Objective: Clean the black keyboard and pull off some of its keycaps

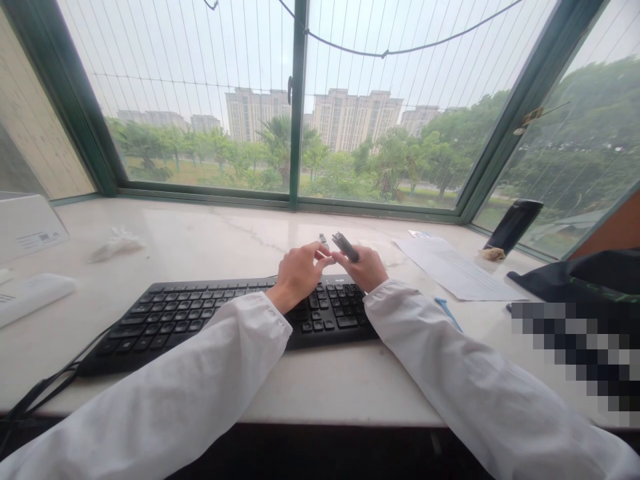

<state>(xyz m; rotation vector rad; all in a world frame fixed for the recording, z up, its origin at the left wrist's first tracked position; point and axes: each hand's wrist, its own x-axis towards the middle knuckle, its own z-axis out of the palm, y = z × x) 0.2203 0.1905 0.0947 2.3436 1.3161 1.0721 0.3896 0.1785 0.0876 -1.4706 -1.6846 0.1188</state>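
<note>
Both hands meet above the right part of a black keyboard [185,313]. My right hand [367,268] is closed round a short dark grey stick-like tool [345,246], its notched end tilted up and to the left; its exact kind I cannot make out. My left hand [300,270] is bent inward, thumb and fingers drawn together close to the right fingertips. Whatever the left fingers hold, if anything, is too small to tell. Just past them shows a small silvery-white piece [323,238], and whether it is touched is unclear.
Printed paper sheets [455,270] and a blue tool [449,313] lie to the right. Farther right are a black cylinder [515,227] and dark cloth [590,277]. At left sit a white box [30,227], a white device [37,293], crumpled tissue [117,243] and black cables [45,390].
</note>
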